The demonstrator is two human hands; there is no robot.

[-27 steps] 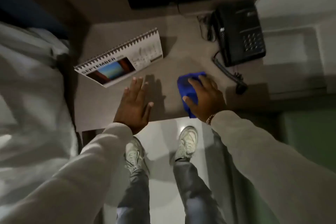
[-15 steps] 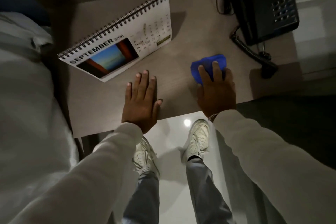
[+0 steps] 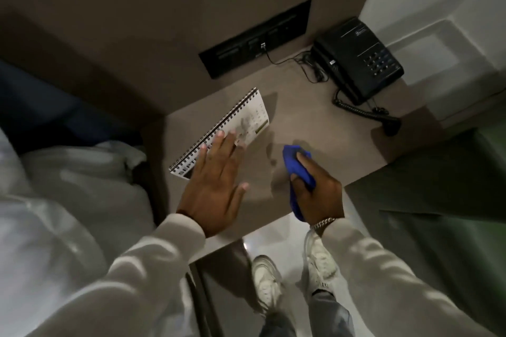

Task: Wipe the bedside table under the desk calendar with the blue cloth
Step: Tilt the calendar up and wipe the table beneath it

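Spiral-bound desk calendar (image 3: pixel 247 117) on grey bedside table (image 3: pixel 315 128) — bunched blue cloth (image 3: pixel 297 165) beside it.

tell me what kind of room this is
Most likely a hotel bedroom: a bedside table beside white bedding, a black corded desk phone at its back corner, a desk calendar, and a wall switch panel above.

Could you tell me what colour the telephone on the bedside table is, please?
Black, seen in the head view: the telephone.

Black telephone (image 3: pixel 358 59) (coiled cord), wall socket panel (image 3: pixel 254 38)
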